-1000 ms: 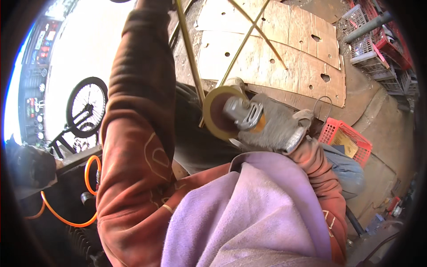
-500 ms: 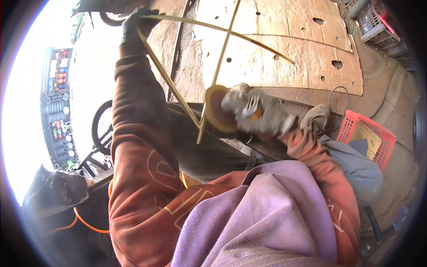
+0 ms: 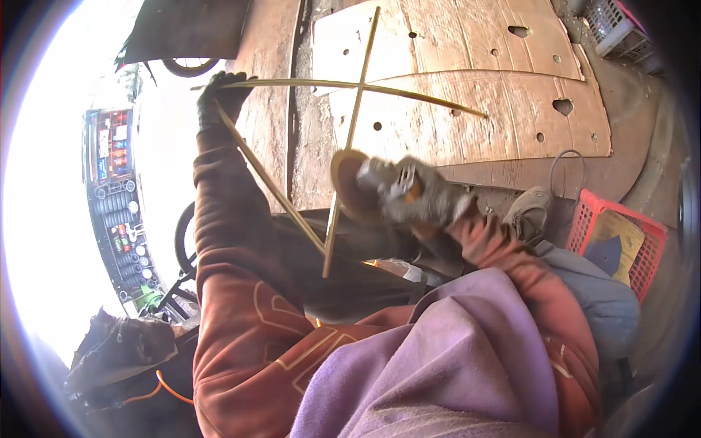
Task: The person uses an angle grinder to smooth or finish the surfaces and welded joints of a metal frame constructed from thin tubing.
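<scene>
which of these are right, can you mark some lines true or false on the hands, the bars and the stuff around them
1. The left hand grips gold-coloured bars. True.
2. The right hand is holding a hammer. False: the right hand holds an angle grinder.
3. A purple cloth covers part of the person's chest. True.
4. The basket at the right is blue. False: the basket is red.
5. The cardboard has holes in it. True.

The right hand (image 3: 429,203) and the grinder (image 3: 374,175) blur together — whether its disc (image 3: 346,181) touches the gold-coloured frame (image 3: 361,86) cannot be told — while the left sleeve (image 3: 235,212) hides part of a bicycle wheel (image 3: 180,235) and the top edge cuts off a dark panel (image 3: 188,31).
</scene>
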Tool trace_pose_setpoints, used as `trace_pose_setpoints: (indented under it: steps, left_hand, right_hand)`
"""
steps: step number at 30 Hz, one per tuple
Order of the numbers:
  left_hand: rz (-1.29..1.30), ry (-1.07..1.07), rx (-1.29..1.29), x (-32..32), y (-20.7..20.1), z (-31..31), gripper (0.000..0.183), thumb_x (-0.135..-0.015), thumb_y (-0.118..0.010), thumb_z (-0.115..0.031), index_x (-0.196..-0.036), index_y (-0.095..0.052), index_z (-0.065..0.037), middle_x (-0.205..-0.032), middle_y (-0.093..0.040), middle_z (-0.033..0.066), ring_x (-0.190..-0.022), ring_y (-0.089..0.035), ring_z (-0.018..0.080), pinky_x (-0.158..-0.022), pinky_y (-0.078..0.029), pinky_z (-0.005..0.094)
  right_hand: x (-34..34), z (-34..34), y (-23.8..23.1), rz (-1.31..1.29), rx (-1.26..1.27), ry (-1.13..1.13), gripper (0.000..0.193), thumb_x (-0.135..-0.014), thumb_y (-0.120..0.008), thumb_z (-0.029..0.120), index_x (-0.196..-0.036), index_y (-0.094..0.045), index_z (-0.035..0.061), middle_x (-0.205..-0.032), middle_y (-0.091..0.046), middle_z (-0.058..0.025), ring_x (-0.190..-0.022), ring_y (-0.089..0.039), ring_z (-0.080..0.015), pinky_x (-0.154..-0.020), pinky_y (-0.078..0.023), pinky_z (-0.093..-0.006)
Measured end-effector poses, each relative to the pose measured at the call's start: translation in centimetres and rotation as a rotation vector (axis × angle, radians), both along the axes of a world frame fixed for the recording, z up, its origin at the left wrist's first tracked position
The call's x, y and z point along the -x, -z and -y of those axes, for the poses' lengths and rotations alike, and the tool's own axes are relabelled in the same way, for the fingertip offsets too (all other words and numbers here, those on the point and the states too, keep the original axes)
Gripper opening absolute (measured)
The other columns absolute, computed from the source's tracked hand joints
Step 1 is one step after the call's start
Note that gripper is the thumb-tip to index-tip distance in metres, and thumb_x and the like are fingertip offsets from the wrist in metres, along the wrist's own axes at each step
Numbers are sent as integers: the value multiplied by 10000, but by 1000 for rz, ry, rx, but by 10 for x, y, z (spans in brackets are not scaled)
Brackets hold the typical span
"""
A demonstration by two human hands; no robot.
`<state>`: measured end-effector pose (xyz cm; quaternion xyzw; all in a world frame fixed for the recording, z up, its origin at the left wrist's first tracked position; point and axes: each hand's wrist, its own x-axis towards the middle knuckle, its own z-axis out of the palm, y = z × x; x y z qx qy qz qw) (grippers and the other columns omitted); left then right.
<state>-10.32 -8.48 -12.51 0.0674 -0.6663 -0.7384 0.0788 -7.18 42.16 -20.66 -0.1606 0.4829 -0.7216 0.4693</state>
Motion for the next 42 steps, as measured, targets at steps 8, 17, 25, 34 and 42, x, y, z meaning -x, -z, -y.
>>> trace_pose_setpoints:
  steps: [8,17,25,34,42]
  left_hand:
    - [25,-15,-201,16,2,19,128,-982,-482,-91,-988,-523,30,-924,-553,197,-986,-563,424,-1047,-391,722]
    - [3,-79,-359,3,-33,13,170,-959,-531,-145,-1019,-537,13,-925,-556,167,-973,-577,385,-1043,-421,669]
    - [-140,-234,-269,27,-83,-86,294,-938,-544,-264,-1083,-547,-8,-988,-566,158,-1009,-572,376,-1022,-424,657]
    - [-275,-248,-274,19,-143,-178,437,-915,-559,-397,-1156,-557,-32,-1057,-579,148,-1049,-566,366,-999,-429,642]
    - [-34,-77,-361,14,-136,-254,565,-894,-573,-515,-1221,-567,-53,-1119,-589,139,-1085,-560,358,-979,-432,629]
  right_hand:
    - [46,19,24,134,106,207,477,-707,-892,188,-1040,-574,67,-1039,-654,-91,-967,-626,-174,-844,-525,-309]
    - [-16,-4,22,108,142,-10,523,-724,-886,124,-1098,-526,65,-1063,-647,-69,-1031,-603,-141,-861,-521,-302]
    - [48,-48,-43,-141,-79,246,546,-752,-834,60,-1202,-524,56,-926,-654,-71,-679,-647,-168,-597,-568,-312]
    - [71,-212,-188,-241,-115,795,365,-892,-703,273,-1136,-593,26,-817,-656,-74,-631,-656,-183,-558,-571,-303]
    - [36,-267,-277,-361,-111,1047,455,-896,-680,435,-1141,-581,65,-868,-656,-98,-642,-651,-207,-587,-570,-349]
